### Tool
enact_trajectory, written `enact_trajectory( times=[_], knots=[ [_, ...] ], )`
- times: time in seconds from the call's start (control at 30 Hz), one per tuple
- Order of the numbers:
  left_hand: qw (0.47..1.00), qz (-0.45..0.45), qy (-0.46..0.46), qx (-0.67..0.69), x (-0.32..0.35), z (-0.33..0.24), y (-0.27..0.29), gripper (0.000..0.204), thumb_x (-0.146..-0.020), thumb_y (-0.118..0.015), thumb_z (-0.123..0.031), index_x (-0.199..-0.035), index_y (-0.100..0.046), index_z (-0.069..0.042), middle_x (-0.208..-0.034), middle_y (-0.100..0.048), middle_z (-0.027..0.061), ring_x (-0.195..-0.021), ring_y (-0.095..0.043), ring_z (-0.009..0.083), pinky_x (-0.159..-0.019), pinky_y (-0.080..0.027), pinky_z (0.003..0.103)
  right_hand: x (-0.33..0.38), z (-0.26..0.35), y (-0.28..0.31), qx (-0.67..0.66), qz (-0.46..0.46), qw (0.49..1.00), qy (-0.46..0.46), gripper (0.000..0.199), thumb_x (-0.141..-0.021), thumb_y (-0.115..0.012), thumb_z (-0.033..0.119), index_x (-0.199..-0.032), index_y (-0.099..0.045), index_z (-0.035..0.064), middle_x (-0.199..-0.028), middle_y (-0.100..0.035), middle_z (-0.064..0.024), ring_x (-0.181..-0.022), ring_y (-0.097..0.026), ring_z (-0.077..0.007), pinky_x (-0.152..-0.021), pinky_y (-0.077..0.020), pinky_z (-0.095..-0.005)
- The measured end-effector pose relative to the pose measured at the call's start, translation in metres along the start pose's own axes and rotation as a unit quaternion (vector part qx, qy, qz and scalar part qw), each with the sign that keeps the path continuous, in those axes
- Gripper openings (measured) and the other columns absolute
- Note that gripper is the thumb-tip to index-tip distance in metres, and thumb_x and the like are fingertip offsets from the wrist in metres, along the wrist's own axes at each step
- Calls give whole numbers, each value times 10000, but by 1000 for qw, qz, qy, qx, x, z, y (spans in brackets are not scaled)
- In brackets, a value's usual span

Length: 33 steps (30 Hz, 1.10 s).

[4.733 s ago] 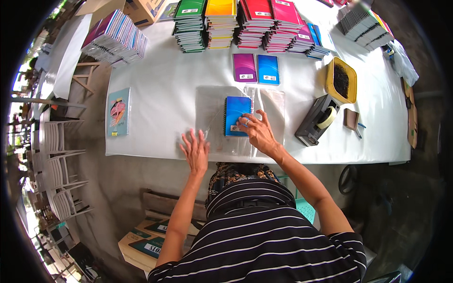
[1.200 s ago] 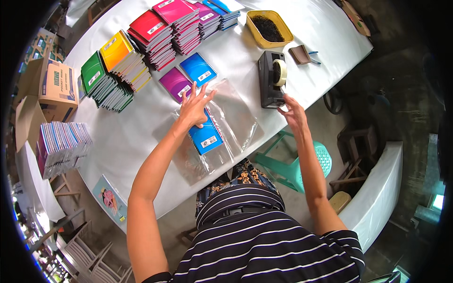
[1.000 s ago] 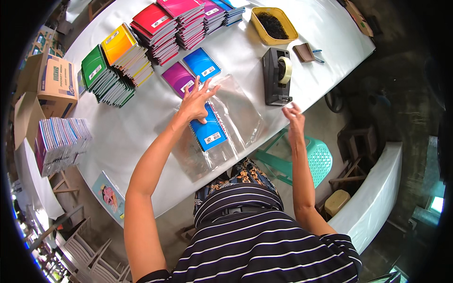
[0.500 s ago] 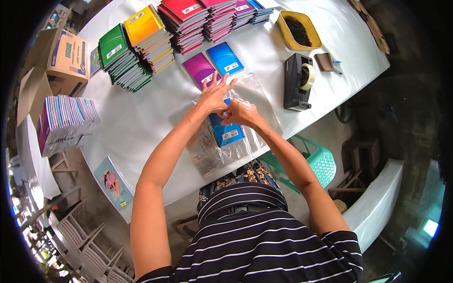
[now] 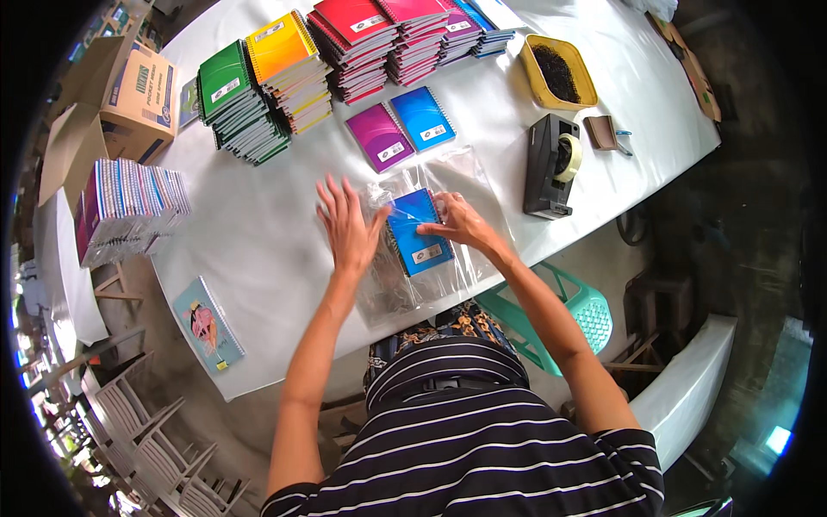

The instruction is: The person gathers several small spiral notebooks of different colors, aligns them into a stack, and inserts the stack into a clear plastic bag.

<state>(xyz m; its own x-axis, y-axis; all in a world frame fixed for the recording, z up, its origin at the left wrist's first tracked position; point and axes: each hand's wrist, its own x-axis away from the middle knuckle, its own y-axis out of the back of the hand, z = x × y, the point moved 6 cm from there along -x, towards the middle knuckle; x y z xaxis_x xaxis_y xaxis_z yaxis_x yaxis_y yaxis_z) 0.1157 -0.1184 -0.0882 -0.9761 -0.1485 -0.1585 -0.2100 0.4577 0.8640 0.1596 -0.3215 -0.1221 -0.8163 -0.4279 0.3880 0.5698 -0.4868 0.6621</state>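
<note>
A blue spiral notebook (image 5: 417,236) with a white label lies within clear plastic sheeting (image 5: 482,185) near the table's front edge. Pink shows at its right edge beside my right hand (image 5: 461,221), whose thumb rests across the cover while the fingers curl at the spiral side. To the notebook's left, my left hand (image 5: 347,228) hovers or rests with fingers spread, holding nothing; its thumb reaches close to the plastic. Just beyond lie a purple notebook (image 5: 380,138) and another blue notebook (image 5: 423,119), side by side.
Stacks of green (image 5: 226,86), yellow (image 5: 280,47) and red notebooks (image 5: 353,26) line the far side. A tape dispenser (image 5: 545,164), a yellow tub (image 5: 589,86) of dark bits and a brown block (image 5: 600,132) stand right. Bundled notebooks (image 5: 129,207) and a carton (image 5: 138,99) are left.
My hands were together at the notebook's top edge. The left has moved left and spread off it; the right has shifted onto the notebook's right side. The view has shifted slightly.
</note>
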Motion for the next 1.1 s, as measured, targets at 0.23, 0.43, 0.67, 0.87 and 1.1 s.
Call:
enact_trajectory(
  times=[0.23,0.43,0.67,0.87,1.1],
  knots=[
    [873,207,142,418,66,4,-35,577,-887,-648,-413,-1272,-558,6,-1324,-528,195,-1209,-525,270,-1014,-404,437,37,21,-10,-410,2,905,111,937,-722,-836,235,-1410,-213,103,-1293,-443,-193,-1248,-432,-312,-1052,-365,-447],
    [871,54,73,483,69,-40,21,1063,-721,-781,16,-1527,-106,-147,-1322,-546,134,-1127,-583,189,-1000,-461,317,55,32,8,-264,-49,939,214,954,-587,-890,78,-1331,-294,114,-1318,-448,-131,-1246,-455,-279,-1036,-410,-398],
    [950,92,-294,-55,45,-86,94,540,-677,-799,-205,-1156,-661,-412,-1455,-440,52,-1448,-151,326,-1171,-182,508,80,76,82,-41,-39,925,377,645,-562,-840,48,-1148,-577,100,-1422,-381,-136,-1355,-318,-350,-1131,-300,-446],
    [961,22,-122,246,36,-69,124,495,-652,-824,-243,-1131,-707,-200,-1499,-368,122,-1450,-157,340,-1160,-149,490,86,75,117,-218,-91,911,337,361,-628,-833,224,-938,-708,87,-1408,-440,-140,-1368,-341,-315,-1135,-273,-498],
    [966,-9,-66,251,79,-34,59,466,-610,-850,-152,-1052,-739,-248,-1524,-331,75,-1460,-76,352,-1148,-251,458,83,35,48,-229,-108,918,306,449,-612,-847,291,-1026,-725,165,-1466,-375,-100,-1366,-322,-303,-1106,-303,-474]
  ],
)
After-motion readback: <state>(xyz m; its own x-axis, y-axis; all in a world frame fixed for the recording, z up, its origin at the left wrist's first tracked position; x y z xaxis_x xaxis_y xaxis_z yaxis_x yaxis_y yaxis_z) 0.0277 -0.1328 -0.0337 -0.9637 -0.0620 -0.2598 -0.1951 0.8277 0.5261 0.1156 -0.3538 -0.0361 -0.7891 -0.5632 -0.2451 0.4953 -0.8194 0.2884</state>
